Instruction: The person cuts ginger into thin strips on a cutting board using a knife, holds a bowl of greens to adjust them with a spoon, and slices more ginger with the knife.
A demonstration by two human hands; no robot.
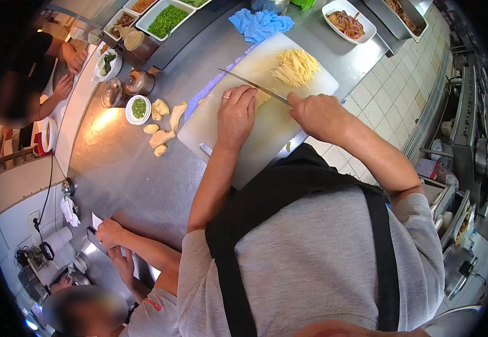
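Note:
On the white cutting board (pixel 204 126), my left hand (pixel 236 115) has its fingers curled down onto pale yellow ginger (pixel 262 99), much of it hidden by the hand and blade. My right hand (pixel 322 118) is closed around the handle of a kitchen knife (pixel 249 81). The long blade points up and left, right by my left fingertips. Beyond it lies a pile of shredded ginger (pixel 294 67). Several chunks of peeled ginger (pixel 161 137) sit on the steel counter, left of the board.
A blue cloth (pixel 261 25) and a white dish of sliced food (pixel 349 22) stand behind the board. To the left are a small bowl of chopped greens (pixel 138 109) and a jar (pixel 138 82). A co-worker's hands (pixel 112 236) hold a phone at lower left; another person's hands (pixel 67 78) show upper left.

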